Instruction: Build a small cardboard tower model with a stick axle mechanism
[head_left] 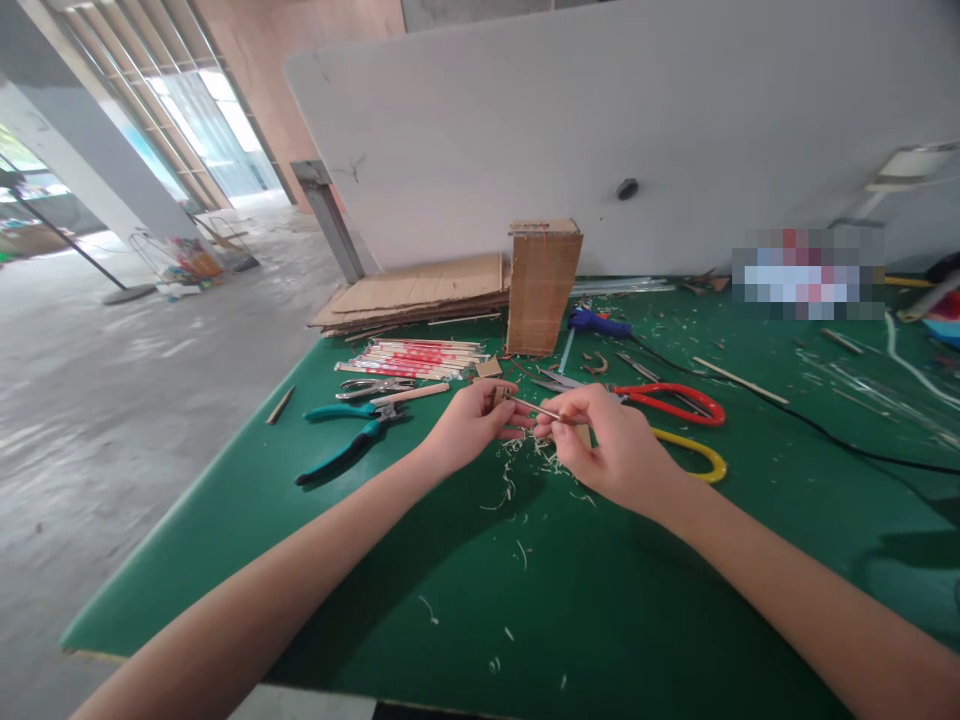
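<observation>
A thin brown stick (pixel 534 406) spans the gap between my hands over the green tabletop. My right hand (pixel 600 435) pinches its near end between thumb and fingers. The fingers of my left hand (pixel 476 418) close around a small brown piece (pixel 499 396) at the stick's other end; whether the two are joined I cannot tell. Below and between the hands lie curled pale shavings (pixel 510 480). Large scissors with a red handle (pixel 675 400) and a yellow handle (pixel 705 458) lie beyond my right hand. Teal-handled pliers (pixel 349 440) rest left of my left hand.
Behind my hands are wrapped chopsticks (pixel 420 355), silver pliers (pixel 375 387), an upright cardboard box (pixel 541 290) and flat cardboard sheets (pixel 427 285). A blue glue gun (pixel 600 323) trails a black cable rightward. A white board (pixel 480 140) stands along the green table's (pixel 247 520) back.
</observation>
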